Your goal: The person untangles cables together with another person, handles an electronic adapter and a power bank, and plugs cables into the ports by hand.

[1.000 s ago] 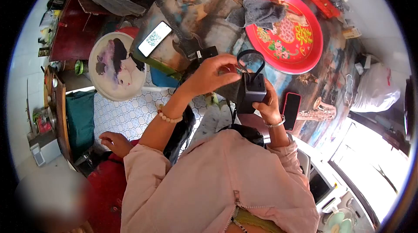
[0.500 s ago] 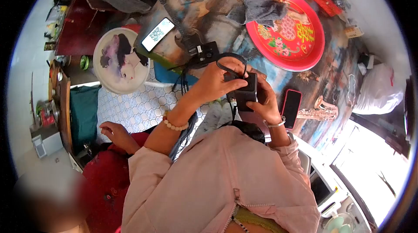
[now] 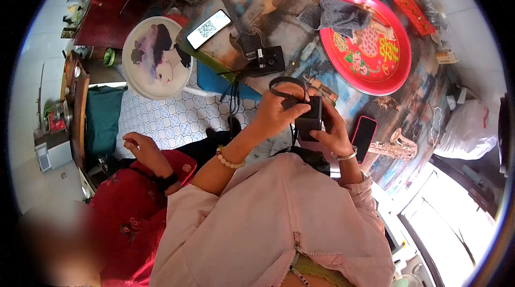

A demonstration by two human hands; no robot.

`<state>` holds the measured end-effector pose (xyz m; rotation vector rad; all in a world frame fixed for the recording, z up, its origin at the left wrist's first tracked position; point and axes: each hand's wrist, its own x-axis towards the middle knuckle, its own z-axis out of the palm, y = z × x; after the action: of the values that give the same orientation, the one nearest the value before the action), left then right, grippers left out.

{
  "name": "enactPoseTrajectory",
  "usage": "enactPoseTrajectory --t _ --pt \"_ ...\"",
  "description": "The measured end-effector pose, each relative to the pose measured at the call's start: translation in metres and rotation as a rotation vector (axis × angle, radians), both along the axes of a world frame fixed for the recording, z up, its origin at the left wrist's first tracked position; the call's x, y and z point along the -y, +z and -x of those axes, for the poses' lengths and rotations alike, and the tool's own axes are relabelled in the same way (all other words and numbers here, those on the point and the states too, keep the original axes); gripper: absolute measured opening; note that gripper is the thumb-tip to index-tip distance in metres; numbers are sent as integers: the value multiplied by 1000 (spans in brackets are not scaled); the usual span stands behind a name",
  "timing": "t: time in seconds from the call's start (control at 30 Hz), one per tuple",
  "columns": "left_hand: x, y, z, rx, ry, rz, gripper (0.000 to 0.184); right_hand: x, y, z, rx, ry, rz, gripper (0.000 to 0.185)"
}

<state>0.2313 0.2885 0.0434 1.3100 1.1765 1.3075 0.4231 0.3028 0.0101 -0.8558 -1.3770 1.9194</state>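
Observation:
A black rectangular box (image 3: 309,122) is held in front of my chest, near the table's edge. My right hand (image 3: 333,135) wraps its right side, thumb on the near face. My left hand (image 3: 274,111), with a bead bracelet on the wrist, is closed at the box's upper left, its fingers on a looped black cable (image 3: 285,79). Where the cable meets the box is hidden by my fingers. Just beyond my left hand lies a small black device (image 3: 272,59) on the table. A phone with a red edge (image 3: 364,135) lies right of my right hand.
The painted table (image 3: 289,35) carries a red tray (image 3: 370,80) with a grey cloth (image 3: 343,16), a lit phone (image 3: 209,29) and a saxophone figure (image 3: 397,147). A round stool (image 3: 134,78) stands left. Another person's hand (image 3: 145,150) is beside my left arm.
The view has shifted, so the table things sit slightly farther right. Both hands keep their hold on the box and cable. More of the other person's forearm shows.

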Motion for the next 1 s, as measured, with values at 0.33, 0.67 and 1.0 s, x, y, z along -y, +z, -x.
enactPoseTrajectory --t 0.33,0.67,1.0 --pt "-15 4 25 408 35 158 23 -23 -11 31 -28 -73 4 79" --pt "16 3 53 449 355 220 36 -30 -43 72 -344 -104 403 51" --pt "34 -28 51 515 369 371 30 -22 -19 62 -407 -331 568 26"
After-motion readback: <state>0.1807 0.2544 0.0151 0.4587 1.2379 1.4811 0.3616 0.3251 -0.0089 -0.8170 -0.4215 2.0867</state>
